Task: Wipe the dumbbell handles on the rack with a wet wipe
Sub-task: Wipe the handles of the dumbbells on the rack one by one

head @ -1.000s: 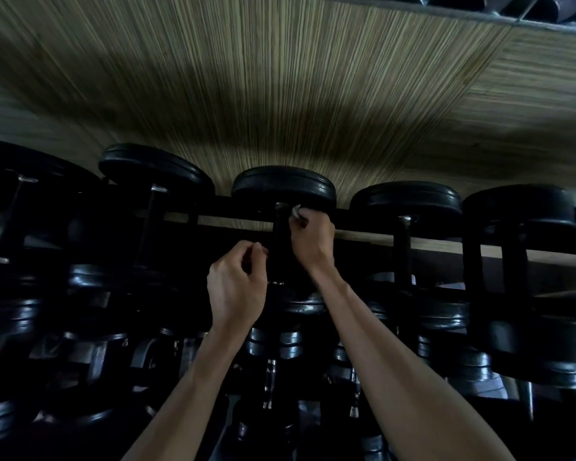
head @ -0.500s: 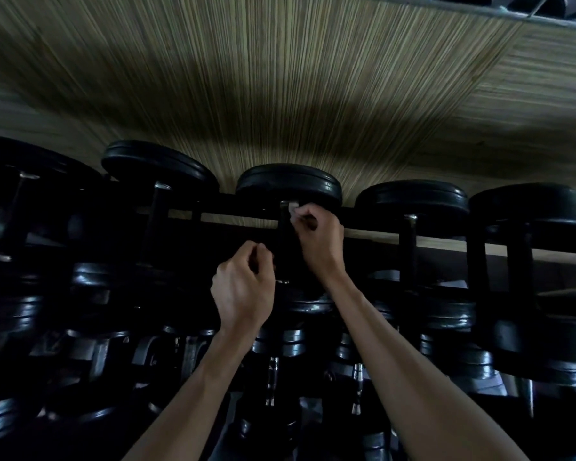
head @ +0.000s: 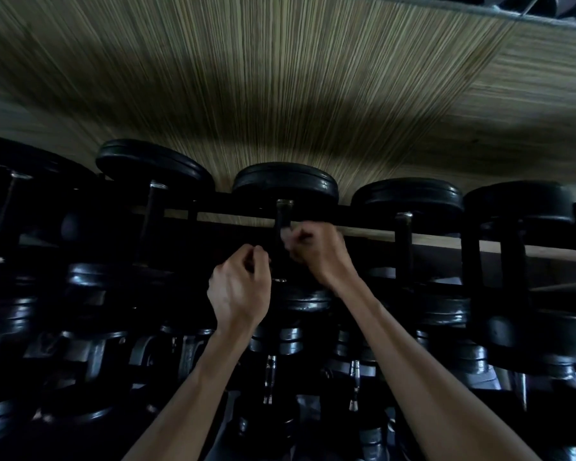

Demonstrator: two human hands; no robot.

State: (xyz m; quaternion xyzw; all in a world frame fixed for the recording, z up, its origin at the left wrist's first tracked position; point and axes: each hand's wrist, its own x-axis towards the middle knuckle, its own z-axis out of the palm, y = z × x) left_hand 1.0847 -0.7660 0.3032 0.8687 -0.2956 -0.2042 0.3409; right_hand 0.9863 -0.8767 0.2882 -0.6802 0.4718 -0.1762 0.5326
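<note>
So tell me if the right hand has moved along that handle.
Yes. The right hand slid down the handle, away from the top weight plate.

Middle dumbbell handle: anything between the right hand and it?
Nothing visible. The right hand is curled around the handle with the wet wipe pinched against it. The left hand sits curled just left of the handle.

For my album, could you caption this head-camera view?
Right hand rubs a wet wipe along a dumbbell handle on the rack; left hand hovers curled beside it.
</note>
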